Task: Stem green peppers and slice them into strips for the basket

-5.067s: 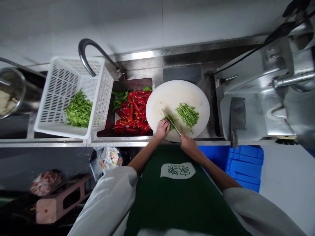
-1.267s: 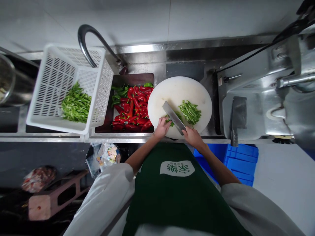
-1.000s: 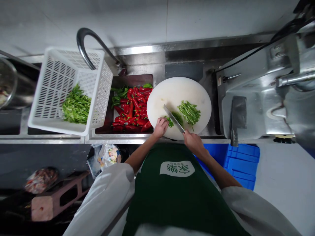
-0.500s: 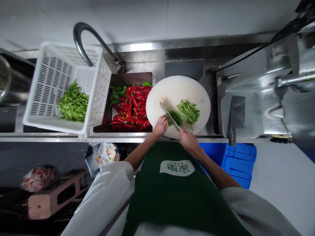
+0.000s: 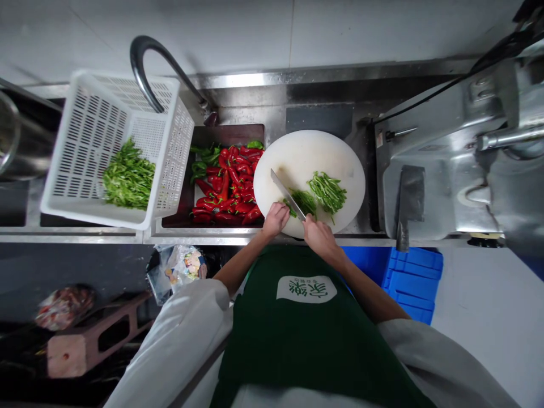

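Note:
A round white cutting board (image 5: pixel 297 150) lies on the steel counter. My right hand (image 5: pixel 319 237) is closed round the handle of a knife (image 5: pixel 285 190), whose blade points up and left over the board. Beside the blade, at the board's lower left edge, my left hand (image 5: pixel 276 219) has its fingers curled on the end of some green peppers. Cut green pepper strips (image 5: pixel 304 200) lie just right of the blade. A larger pile of green strips (image 5: pixel 327 192) rests farther right on the board.
Red peppers (image 5: pixel 227 184) and some green ones fill the sink left of the board. A white basket (image 5: pixel 91 141) with green strips stands farther left under a curved faucet (image 5: pixel 170 59). A cleaver (image 5: pixel 411 195) lies at the right, and a blue crate (image 5: pixel 412 277) is below.
My right hand and the knife have shifted slightly to the left, toward my left hand. My left hand stays at nearly the same place on the board.

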{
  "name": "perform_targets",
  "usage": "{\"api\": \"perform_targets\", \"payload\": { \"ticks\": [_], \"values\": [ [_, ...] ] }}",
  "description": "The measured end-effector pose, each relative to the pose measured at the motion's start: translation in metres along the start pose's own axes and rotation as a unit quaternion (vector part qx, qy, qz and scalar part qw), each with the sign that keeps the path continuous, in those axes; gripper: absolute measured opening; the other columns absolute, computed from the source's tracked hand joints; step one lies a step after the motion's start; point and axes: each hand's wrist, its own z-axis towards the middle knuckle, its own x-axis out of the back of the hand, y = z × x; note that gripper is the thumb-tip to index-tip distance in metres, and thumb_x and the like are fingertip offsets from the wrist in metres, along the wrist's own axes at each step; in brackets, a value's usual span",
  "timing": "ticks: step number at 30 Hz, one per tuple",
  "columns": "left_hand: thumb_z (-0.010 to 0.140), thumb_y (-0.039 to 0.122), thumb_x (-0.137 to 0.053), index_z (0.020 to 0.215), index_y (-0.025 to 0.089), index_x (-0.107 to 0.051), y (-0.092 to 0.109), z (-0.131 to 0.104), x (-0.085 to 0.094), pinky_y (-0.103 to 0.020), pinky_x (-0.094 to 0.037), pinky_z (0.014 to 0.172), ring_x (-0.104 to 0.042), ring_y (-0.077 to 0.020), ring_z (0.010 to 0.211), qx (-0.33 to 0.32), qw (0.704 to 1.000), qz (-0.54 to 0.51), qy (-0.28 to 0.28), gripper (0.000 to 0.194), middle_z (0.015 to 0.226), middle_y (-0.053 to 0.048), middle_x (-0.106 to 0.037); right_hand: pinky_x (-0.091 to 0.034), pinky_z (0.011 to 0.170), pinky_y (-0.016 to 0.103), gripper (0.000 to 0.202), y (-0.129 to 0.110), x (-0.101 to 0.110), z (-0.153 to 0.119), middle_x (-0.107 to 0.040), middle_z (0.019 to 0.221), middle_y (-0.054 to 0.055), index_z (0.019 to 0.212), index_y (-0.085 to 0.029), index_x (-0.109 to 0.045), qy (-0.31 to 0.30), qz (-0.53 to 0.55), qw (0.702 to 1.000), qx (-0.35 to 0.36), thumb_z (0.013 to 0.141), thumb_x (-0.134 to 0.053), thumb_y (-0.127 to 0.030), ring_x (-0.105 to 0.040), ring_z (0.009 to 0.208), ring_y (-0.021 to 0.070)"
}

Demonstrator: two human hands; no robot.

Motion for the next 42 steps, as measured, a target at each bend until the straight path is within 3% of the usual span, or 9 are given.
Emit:
{"api": "perform_targets", "payload": {
  "ticks": [6, 10, 14, 21, 28, 32, 35, 38, 42],
  "values": [
    [0.100, 0.025, -0.042, 0.099, 0.017, -0.062, -0.007, 0.005, -0.005, -0.039, -0.054, 0.084, -0.057, -0.0207, 0.093, -0.022, 0.999, -0.004, -0.033, 0.022, 0.098, -0.010, -0.061, -0.046, 0.083, 0.030, 0.030, -0.007, -0.002, 0.020, -0.071, 0.103, 0.019, 0.120, -0.010, -0.051, 0.001, 0.008, 1.000, 0.015, 0.102, -0.031, -0.022, -0.068, 0.100, 0.0256],
    [0.099, 0.025, -0.045, 0.099, 0.018, -0.062, -0.005, -0.001, 0.003, -0.040, -0.053, 0.085, -0.057, -0.0207, 0.096, -0.021, 1.000, -0.013, 0.003, 0.018, 0.099, -0.010, -0.061, -0.047, 0.083, 0.031, 0.032, -0.003, 0.009, 0.017, -0.071, 0.103, 0.019, 0.121, -0.010, -0.051, 0.005, 0.003, 1.000, 0.009, 0.102, -0.029, -0.024, -0.069, 0.098, 0.0257],
    [0.099, 0.025, -0.047, 0.099, 0.018, -0.062, -0.002, -0.004, 0.006, -0.039, -0.053, 0.085, -0.056, -0.0204, 0.097, -0.003, 0.999, -0.003, 0.032, 0.017, 0.099, -0.009, -0.060, -0.047, 0.081, 0.030, 0.032, -0.008, 0.005, 0.006, -0.072, 0.099, 0.018, 0.122, -0.010, -0.049, 0.015, -0.010, 1.000, 0.020, 0.102, -0.028, -0.022, -0.069, 0.096, 0.0252],
    [0.101, 0.027, -0.040, 0.101, 0.017, -0.063, -0.009, 0.001, -0.005, -0.039, -0.055, 0.086, -0.057, -0.0202, 0.096, -0.006, 0.999, -0.007, -0.031, 0.025, 0.101, -0.010, -0.061, -0.047, 0.083, 0.031, 0.029, -0.019, 0.003, 0.022, -0.071, 0.104, 0.020, 0.121, -0.008, -0.051, 0.003, -0.009, 1.000, 0.027, 0.100, -0.034, -0.017, -0.069, 0.100, 0.0267],
    [0.100, 0.028, -0.043, 0.096, 0.018, -0.063, -0.006, -0.004, 0.002, -0.040, -0.054, 0.087, -0.057, -0.0204, 0.097, 0.025, 1.000, 0.013, 0.009, 0.023, 0.101, -0.010, -0.061, -0.047, 0.084, 0.033, 0.032, -0.013, 0.007, 0.012, -0.071, 0.104, 0.020, 0.121, -0.009, -0.052, 0.012, 0.012, 1.000, 0.026, 0.101, -0.030, -0.021, -0.068, 0.099, 0.0275],
    [0.100, 0.026, -0.043, 0.094, 0.017, -0.063, -0.008, -0.001, -0.001, -0.039, -0.054, 0.085, -0.056, -0.0205, 0.093, 0.028, 0.999, 0.014, -0.029, 0.023, 0.097, -0.009, -0.062, -0.046, 0.085, 0.032, 0.032, -0.023, -0.002, 0.014, -0.071, 0.103, 0.020, 0.122, -0.007, -0.052, 0.016, 0.001, 0.999, 0.028, 0.099, -0.031, -0.016, -0.068, 0.101, 0.0271],
    [0.100, 0.026, -0.042, 0.092, 0.017, -0.064, -0.009, 0.002, -0.001, -0.039, -0.055, 0.085, -0.056, -0.0199, 0.090, 0.016, 0.999, 0.016, -0.049, 0.025, 0.094, -0.008, -0.062, -0.045, 0.081, 0.029, 0.031, -0.019, 0.004, 0.021, -0.072, 0.104, 0.019, 0.122, -0.009, -0.052, 0.007, 0.008, 1.000, 0.018, 0.101, -0.033, -0.020, -0.068, 0.101, 0.0250],
    [0.099, 0.028, -0.046, 0.093, 0.019, -0.065, -0.007, 0.001, 0.007, -0.037, -0.055, 0.085, -0.059, -0.0197, 0.092, 0.034, 0.999, 0.010, 0.004, 0.022, 0.095, -0.008, -0.062, -0.043, 0.078, 0.027, 0.029, -0.001, 0.014, 0.022, -0.071, 0.105, 0.016, 0.115, -0.012, -0.056, -0.002, 0.021, 1.000, 0.014, 0.102, -0.035, -0.026, -0.068, 0.098, 0.0237],
    [0.097, 0.029, -0.049, 0.097, 0.019, -0.065, -0.016, -0.015, 0.032, -0.040, -0.053, 0.089, -0.060, -0.0212, 0.097, 0.144, 0.976, 0.042, 0.157, 0.018, 0.099, -0.009, -0.062, -0.042, 0.075, 0.027, 0.029, 0.025, 0.006, 0.014, -0.072, 0.097, 0.014, 0.107, -0.013, -0.059, -0.003, 0.044, 0.998, 0.051, 0.101, -0.037, -0.031, -0.067, 0.091, 0.0232]
  ]
}}
